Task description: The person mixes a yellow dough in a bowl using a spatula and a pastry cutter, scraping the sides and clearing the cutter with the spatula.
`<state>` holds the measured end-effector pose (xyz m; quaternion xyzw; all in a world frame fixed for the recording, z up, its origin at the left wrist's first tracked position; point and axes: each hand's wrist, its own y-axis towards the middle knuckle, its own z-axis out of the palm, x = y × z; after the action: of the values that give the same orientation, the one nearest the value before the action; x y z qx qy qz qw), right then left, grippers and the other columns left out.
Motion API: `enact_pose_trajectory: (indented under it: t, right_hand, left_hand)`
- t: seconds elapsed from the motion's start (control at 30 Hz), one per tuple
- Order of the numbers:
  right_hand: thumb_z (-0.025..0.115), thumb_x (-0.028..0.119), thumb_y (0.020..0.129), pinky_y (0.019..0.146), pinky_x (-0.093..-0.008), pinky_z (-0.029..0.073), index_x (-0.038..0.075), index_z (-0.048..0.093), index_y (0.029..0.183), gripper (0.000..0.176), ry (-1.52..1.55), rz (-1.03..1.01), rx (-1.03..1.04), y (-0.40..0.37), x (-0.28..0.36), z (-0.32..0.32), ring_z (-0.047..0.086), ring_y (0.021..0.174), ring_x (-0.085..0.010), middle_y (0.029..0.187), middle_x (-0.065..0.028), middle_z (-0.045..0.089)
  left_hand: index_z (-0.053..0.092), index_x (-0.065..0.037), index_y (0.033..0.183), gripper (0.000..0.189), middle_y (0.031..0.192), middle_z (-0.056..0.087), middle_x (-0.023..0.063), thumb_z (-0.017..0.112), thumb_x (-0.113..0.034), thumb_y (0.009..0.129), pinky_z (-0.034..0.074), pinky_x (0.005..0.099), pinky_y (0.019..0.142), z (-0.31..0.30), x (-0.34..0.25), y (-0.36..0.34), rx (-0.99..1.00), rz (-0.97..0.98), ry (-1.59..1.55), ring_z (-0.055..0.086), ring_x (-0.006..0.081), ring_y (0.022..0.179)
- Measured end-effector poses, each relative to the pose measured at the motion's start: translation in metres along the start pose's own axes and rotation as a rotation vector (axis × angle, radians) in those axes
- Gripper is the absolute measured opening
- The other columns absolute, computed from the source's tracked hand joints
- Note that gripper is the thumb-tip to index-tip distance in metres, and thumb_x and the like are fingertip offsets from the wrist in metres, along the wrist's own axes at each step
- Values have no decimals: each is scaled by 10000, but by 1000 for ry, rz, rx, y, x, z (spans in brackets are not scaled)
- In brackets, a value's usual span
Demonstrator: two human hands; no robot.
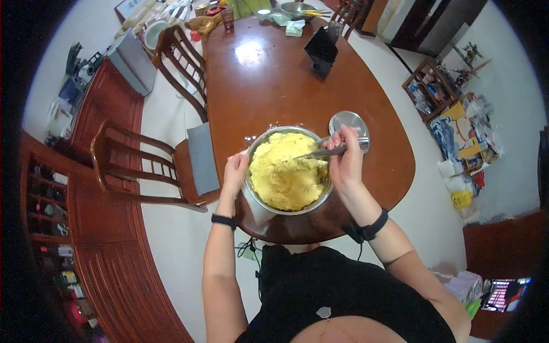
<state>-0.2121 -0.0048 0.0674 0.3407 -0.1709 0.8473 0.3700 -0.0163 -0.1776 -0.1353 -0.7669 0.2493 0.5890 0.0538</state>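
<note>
A round metal bowl (289, 213) stands near the close end of the table, full of soft yellow mash (283, 191). My left hand (233, 174) is closed on the bowl's left rim. In my right hand (347, 159) is a long-handled metal utensil (311, 154), held over the bowl's right side. Its lower end is sunk in the mash, so I cannot make out its shape. Just beyond my right hand, a round metal lid or dish (346, 118) lies on the table, partly hidden by my fingers.
The brown wooden table (286, 80) has a dark tablet-like stand (321, 52) farther back. A glass (227, 20), a tissue pack (295, 28) and a metal pan (303, 9) are at the far end. Wooden chairs (166, 154) line the left side.
</note>
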Motion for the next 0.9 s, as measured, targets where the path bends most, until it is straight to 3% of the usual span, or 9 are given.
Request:
enact_pose_trajectory:
  t: [0.03,0.1,0.23,0.5,0.6,0.77,0.9]
  right_hand:
    - [541,152,857,615,-281,397,107,401,744,185,20,13,63,1,1,4,423,581,-116,612,-7,408]
    - [501,143,858,543,-277,363,115,373,723,188,-22,-19,123,3,3,20,379,507,-119,567,-9,383]
    - [486,185,858,536,-282,345,119,354,651,254,-32,-35,248,14,26,49,336,469,-105,531,6,351]
    - [523,131,816,436,-294,352,89,384,618,245,-114,-82,404,69,-13,96,370,395,-131,497,-23,404]
    - [545,136,798,396,-276,348,91,393,609,247,-187,12,430,85,-42,98,381,391,-127,495,-31,413]
    - [504,147,798,413,-279,310,98,358,595,255,-293,222,477,100,-82,94,329,376,-110,479,-18,378]
    - [498,144,784,410,-287,319,101,350,589,249,-400,478,432,104,-106,94,321,365,-122,464,-19,363]
  left_hand:
    - [557,1,767,282,663,539,21,487,-234,908,401,261,587,-6,-22,-17,-14,-10,4,464,92,624]
    - [568,22,799,291,700,580,49,469,-226,915,416,267,607,-13,-64,-49,-118,-261,-67,501,107,647]
    - [552,24,810,283,724,581,59,455,-217,923,423,266,636,0,-66,-81,-326,-339,-176,507,105,675]
    - [525,18,858,289,789,561,44,398,-227,942,413,260,674,14,-63,-81,-394,-374,-423,494,101,727]
    - [530,15,900,317,832,558,52,364,-250,955,405,262,715,13,-80,-80,-370,-424,-430,496,111,771]
    - [512,25,1087,365,964,559,79,341,-274,965,389,276,825,16,-87,-78,-416,-371,-442,505,147,910]
    - [486,37,1127,382,1030,543,81,329,-272,967,376,280,866,17,-79,-79,-412,-307,-430,497,160,962]
